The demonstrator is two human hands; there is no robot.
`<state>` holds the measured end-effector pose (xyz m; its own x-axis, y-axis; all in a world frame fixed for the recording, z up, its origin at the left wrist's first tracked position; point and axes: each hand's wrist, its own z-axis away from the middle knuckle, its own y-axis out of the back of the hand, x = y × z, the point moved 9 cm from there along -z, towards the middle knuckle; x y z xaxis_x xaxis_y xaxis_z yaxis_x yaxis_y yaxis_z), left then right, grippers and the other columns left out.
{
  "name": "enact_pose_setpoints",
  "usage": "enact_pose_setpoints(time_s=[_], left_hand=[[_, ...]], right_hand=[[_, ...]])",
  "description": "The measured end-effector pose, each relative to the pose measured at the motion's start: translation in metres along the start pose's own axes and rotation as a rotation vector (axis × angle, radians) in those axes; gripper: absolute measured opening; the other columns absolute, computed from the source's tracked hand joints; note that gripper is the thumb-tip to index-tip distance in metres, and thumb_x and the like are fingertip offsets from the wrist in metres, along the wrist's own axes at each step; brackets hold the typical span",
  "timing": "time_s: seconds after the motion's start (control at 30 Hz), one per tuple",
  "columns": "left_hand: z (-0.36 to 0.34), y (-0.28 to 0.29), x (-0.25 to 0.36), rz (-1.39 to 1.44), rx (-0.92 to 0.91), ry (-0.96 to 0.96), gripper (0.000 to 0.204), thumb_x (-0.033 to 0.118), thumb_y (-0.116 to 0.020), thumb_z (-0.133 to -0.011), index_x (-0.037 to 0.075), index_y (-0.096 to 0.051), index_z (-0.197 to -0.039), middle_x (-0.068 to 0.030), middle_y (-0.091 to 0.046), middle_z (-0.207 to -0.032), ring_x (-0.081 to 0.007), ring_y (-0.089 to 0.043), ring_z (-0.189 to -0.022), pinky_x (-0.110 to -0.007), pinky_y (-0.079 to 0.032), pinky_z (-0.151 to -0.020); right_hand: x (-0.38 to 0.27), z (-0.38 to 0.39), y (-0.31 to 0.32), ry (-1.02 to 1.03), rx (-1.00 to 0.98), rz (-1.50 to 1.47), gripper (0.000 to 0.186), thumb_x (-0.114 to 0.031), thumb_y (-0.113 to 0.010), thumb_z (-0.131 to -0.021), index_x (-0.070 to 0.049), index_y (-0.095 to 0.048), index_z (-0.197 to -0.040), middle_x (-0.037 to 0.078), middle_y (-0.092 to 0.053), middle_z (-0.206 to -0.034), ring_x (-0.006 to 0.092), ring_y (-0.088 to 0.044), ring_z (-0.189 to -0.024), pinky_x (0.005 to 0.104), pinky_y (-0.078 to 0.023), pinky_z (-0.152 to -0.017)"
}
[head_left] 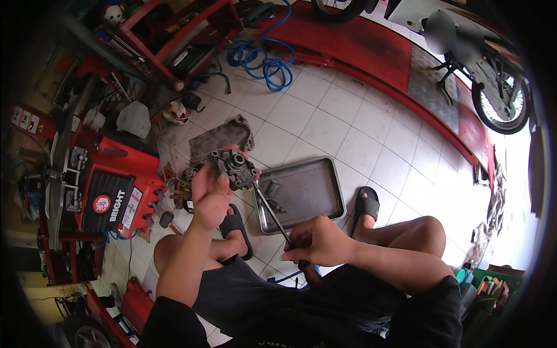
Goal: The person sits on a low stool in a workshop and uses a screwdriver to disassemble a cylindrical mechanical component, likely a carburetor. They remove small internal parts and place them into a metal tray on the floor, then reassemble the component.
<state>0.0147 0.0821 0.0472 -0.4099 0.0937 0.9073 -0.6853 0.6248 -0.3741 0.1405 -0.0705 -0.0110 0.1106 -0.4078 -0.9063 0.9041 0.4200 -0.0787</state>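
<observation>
My left hand [210, 197] grips a dark metal engine part [233, 168] with a round bore and several bolt bosses. My right hand [313, 243] is closed around a long steel-shafted tool [270, 206] whose far end meets the right side of the engine part; a brown handle end [313, 277] shows below the fist. Beneath, on the tiled floor, a grey metal tray [307, 197] holds small parts [272, 188]. A stained grey rag [212, 139] lies beyond the left hand, and another mechanical assembly [187, 188] sits left of the tray, partly hidden.
A red toolbox [125, 159] and red racks [154, 32] line the left. A coiled blue hose [261, 64] lies on the tiles [313, 107]. A red lift platform [365, 46] with motorcycles [493, 104] crosses the back and right. My sandalled feet [366, 206] flank the tray.
</observation>
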Motion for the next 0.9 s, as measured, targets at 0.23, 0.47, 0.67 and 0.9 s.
enact_pose_setpoints(time_s=[0.23,0.47,0.67,0.9], left_hand=[[0.007,-0.017,-0.02,0.029,-0.139,0.152,0.064,0.03,-0.065,-0.098,-0.009,-0.04,-0.142,-0.0201,-0.057,-0.128,-0.0341,-0.066,-0.111,-0.046,-0.053,-0.098],[0.008,-0.019,-0.027,-0.023,-0.138,0.178,0.064,0.03,-0.067,-0.097,-0.008,-0.041,-0.141,-0.0184,-0.057,-0.127,-0.031,-0.065,-0.112,-0.045,-0.053,-0.1],[0.008,-0.015,-0.033,-0.066,-0.132,0.165,0.064,0.029,-0.067,-0.097,-0.009,-0.04,-0.141,-0.0179,-0.059,-0.126,-0.0311,-0.065,-0.113,-0.045,-0.052,-0.099],[0.013,-0.02,-0.044,0.065,-0.077,0.202,0.062,0.028,-0.064,-0.099,-0.009,-0.039,-0.143,-0.0188,-0.059,-0.128,-0.033,-0.066,-0.111,-0.045,-0.051,-0.1]], right_hand=[[0.012,0.001,-0.032,-0.093,-0.274,-0.374,0.03,-0.014,-0.055,-0.102,0.003,-0.061,-0.127,0.012,-0.072,-0.106,0.0146,-0.071,-0.09,0.0291,-0.058,-0.076],[0.018,0.005,-0.021,-0.157,-0.179,-0.215,0.031,-0.029,-0.076,-0.092,0.001,-0.07,-0.096,0.007,-0.074,-0.083,0.0143,-0.072,-0.08,0.0289,-0.059,-0.071],[0.005,0.0,-0.008,0.096,0.071,0.196,0.056,-0.048,-0.083,-0.081,-0.001,-0.055,-0.07,0.006,-0.057,-0.06,0.0145,-0.056,-0.057,0.0345,-0.047,-0.056],[0.03,-0.003,-0.025,0.037,0.059,-0.321,0.049,-0.047,-0.048,-0.105,0.001,-0.057,-0.098,0.007,-0.056,-0.073,0.017,-0.051,-0.062,0.0361,-0.045,-0.059]])
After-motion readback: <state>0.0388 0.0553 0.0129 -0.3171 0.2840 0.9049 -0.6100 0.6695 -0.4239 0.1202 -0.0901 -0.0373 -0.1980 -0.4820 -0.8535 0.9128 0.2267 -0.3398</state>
